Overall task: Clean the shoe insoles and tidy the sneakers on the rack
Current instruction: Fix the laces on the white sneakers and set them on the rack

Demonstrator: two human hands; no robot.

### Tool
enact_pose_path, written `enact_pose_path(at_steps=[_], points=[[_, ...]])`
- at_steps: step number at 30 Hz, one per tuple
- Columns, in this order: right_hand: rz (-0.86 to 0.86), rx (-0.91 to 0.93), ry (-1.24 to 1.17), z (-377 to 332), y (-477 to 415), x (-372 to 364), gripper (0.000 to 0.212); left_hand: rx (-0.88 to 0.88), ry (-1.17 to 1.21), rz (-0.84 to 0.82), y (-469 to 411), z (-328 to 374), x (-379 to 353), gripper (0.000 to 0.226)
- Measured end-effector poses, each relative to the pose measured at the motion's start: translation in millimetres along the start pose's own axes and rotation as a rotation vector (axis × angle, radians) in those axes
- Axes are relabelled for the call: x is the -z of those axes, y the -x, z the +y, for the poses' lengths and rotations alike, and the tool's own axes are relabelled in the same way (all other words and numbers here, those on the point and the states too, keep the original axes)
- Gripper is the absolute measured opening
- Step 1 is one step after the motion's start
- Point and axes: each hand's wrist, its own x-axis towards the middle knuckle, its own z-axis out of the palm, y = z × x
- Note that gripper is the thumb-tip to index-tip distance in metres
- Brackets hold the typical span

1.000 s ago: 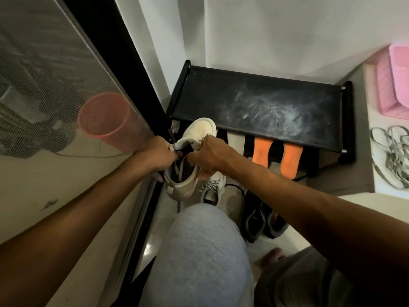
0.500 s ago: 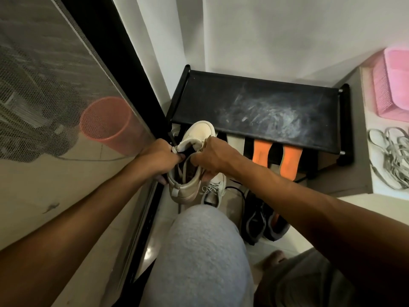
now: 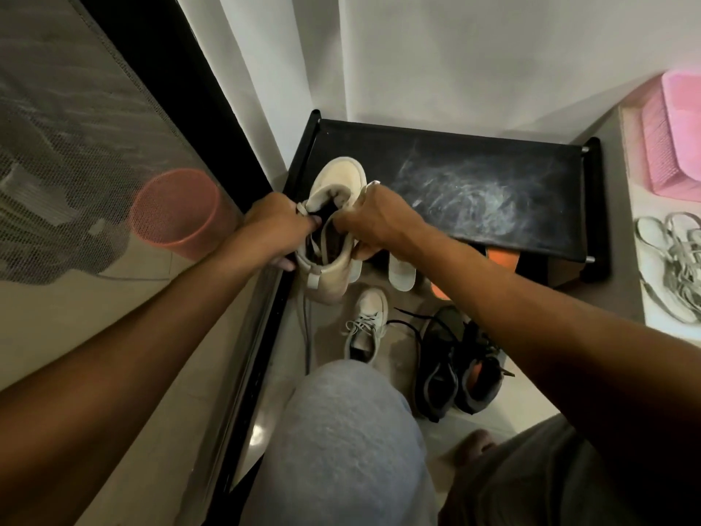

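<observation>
Both my hands hold a cream high-top sneaker in the air over the left end of the black shoe rack. My left hand grips the left side of its collar. My right hand grips the right side, pulling the opening apart. The dark inside shows between them. Its lace hangs down. The matching cream sneaker stands on the floor below. A white insole and an orange insole stick out from under the rack's dusty top.
A pair of dark sneakers with orange lining sits on the floor to the right. A mesh door runs along the left with an orange bin behind it. Loose grey laces and a pink basket lie on the ledge at right. My knee is below.
The cream sneaker has stayed between both hands at the rack's left end while my head has shifted, so more floor and the shoes below it show. Both grips are unchanged.
</observation>
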Motion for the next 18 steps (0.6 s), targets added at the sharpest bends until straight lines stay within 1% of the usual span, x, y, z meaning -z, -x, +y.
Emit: enact_pose_path(at_steps=[3,7,8,9,11,12,16,18], points=[[0.095,0.029,-0.044,-7.8,-17.3,9.4,0.036,-0.024,-0.017,0.053,-19.0,18.3,8.4,0.031],[0.201,0.079,-0.137,-19.2,-42.9,16.6,0.048,-0.004,-0.051,0.11,-44.6,41.8,21.4,0.041],[0.226,0.09,-0.157,-21.0,-48.7,17.5,0.046,-0.005,-0.055,0.131,-50.0,45.9,23.9,0.042],[0.244,0.104,-0.172,-22.2,-53.4,17.9,0.04,-0.009,-0.052,0.153,-55.6,48.2,25.7,0.043],[0.261,0.138,-0.217,-23.2,-61.7,18.2,0.024,-0.023,-0.021,0.182,-68.6,50.9,27.3,0.042],[0.265,0.149,-0.237,-23.4,-65.6,18.1,0.021,-0.033,0.002,0.191,-75.8,51.5,27.4,0.04],[0.253,0.151,-0.27,-22.9,-81.7,13.9,0.026,-0.065,0.03,0.238,-99.0,56.0,25.7,0.031],[0.235,0.123,-0.286,-21.1,-89.3,11.3,0.038,-0.078,0.034,0.241,-106.4,58.5,22.6,0.027]])
